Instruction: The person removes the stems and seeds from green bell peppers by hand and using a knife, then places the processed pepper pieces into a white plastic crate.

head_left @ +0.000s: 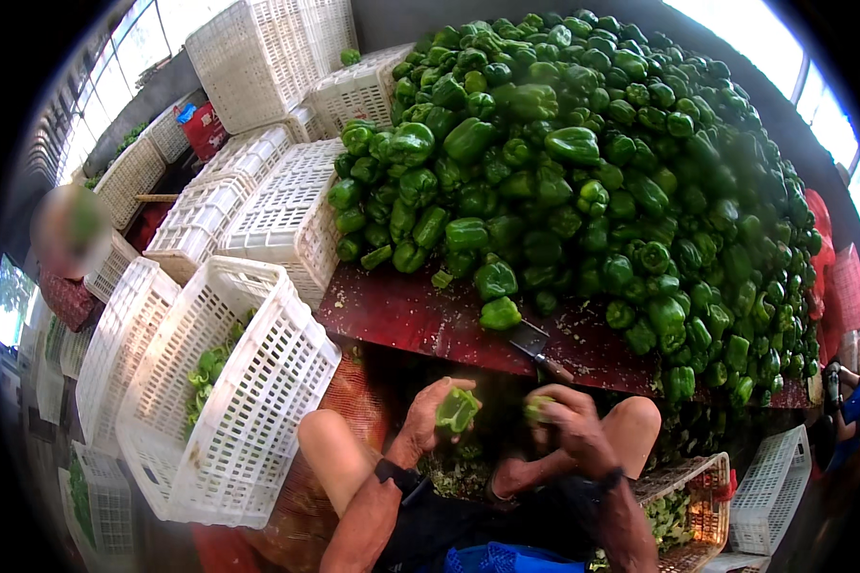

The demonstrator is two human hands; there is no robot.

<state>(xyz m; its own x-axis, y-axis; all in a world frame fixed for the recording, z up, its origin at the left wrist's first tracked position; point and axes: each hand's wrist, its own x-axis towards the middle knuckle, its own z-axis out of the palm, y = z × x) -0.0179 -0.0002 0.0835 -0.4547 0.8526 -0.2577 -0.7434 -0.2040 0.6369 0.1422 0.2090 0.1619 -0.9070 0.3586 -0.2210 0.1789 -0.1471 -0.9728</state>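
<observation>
My left hand (pixel 419 422), above my left knee, is closed round a green bell pepper (pixel 457 409). The pepper's cut, hollow end faces up. A little to the right, my right hand (pixel 575 428) has its fingers curled on a small pale-green pepper core (pixel 537 409), partly covered by the fingers. Just beyond this hand, a knife (pixel 537 350) with a wide blade and brown handle lies on the red tabletop (pixel 401 310). Whole green bell peppers (pixel 573 145) are heaped high on that table, and a single pepper (pixel 500 313) sits beside the blade.
At my left stands a tilted white plastic crate (pixel 258 411) with green pieces (pixel 205 377) inside. More white crates (pixel 277 205) are stacked behind it. Low on the right is a crate of trimmings (pixel 674 516), with another white crate (pixel 772 492) alongside. A person (pixel 67 239) is at the far left.
</observation>
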